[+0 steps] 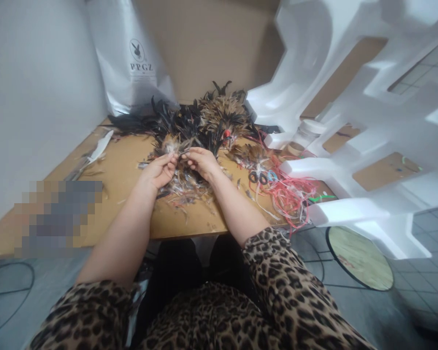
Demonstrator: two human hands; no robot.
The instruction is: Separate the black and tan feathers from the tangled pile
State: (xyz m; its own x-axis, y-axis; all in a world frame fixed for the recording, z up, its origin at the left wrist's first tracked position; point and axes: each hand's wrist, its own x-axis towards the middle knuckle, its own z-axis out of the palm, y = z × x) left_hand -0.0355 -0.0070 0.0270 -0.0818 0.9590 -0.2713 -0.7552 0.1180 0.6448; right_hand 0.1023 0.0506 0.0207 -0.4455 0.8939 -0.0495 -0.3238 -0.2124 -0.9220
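Note:
Both hands meet over the middle of the table, fingertips almost touching. My left hand [163,169] is closed in a pinch on a small tan and brown feather [171,144]. My right hand [200,163] pinches close beside it, at the feather's base or on another thin piece; which one is too small to tell. Right behind the hands lies a heap of black feathers [182,119], joined by a bunch of brown feathers [222,114]. Below them, loose feather scraps [184,192] cover the tabletop.
On the right lie scissors [258,178] and a tangle of pink ribbon [290,194], beside white foam packing [368,209]. A white feather [101,146] rests on the table [131,160] at left. Behind stands a silver bag [131,92]. A round stool [359,257] is at lower right.

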